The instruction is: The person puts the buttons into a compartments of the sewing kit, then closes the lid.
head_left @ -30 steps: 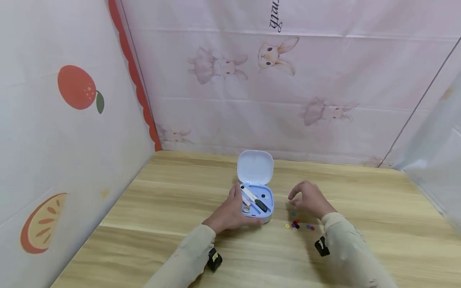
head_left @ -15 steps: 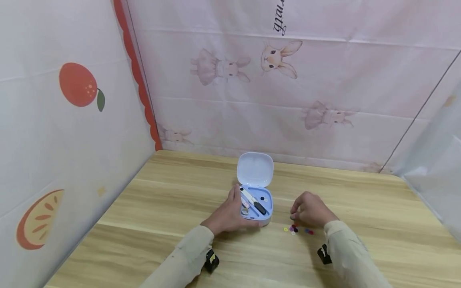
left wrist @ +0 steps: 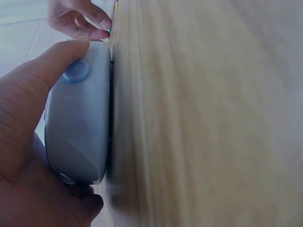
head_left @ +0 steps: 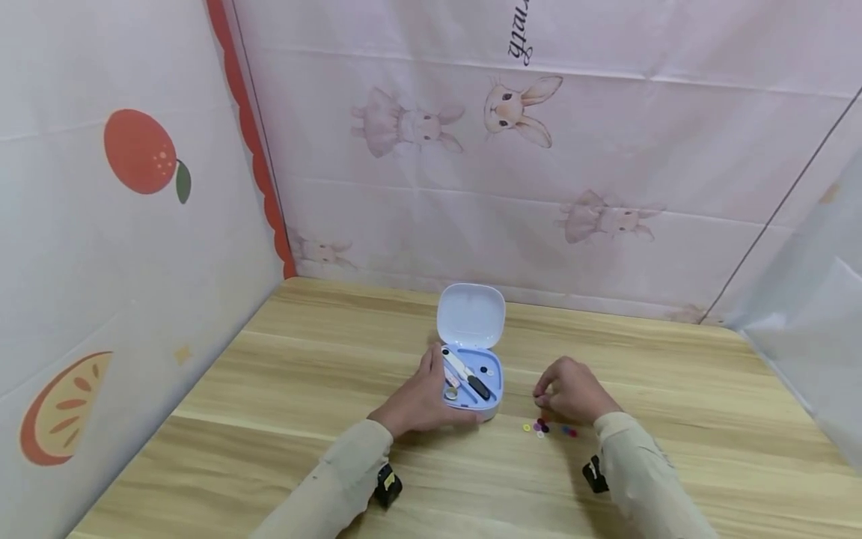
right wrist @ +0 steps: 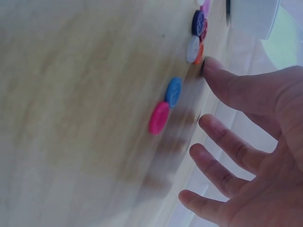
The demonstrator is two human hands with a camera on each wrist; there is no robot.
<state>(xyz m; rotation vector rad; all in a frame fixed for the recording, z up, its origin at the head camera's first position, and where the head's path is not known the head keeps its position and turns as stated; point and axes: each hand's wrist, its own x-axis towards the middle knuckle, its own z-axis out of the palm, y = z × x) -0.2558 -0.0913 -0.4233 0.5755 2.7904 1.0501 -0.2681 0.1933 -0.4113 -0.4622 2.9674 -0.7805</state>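
Left fingers (head_left: 436, 362) grip a blue box (left wrist: 80, 127) holding buttons (head_left: 483, 370); right fingers (head_left: 548, 374) pinch 1 button (left wrist: 111, 30).

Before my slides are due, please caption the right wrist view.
Right hand near a blue button, pink button and other buttons.

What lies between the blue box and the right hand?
In the head view, only bare table lies straight between blue box and right hand; the buttons lie nearer the person.
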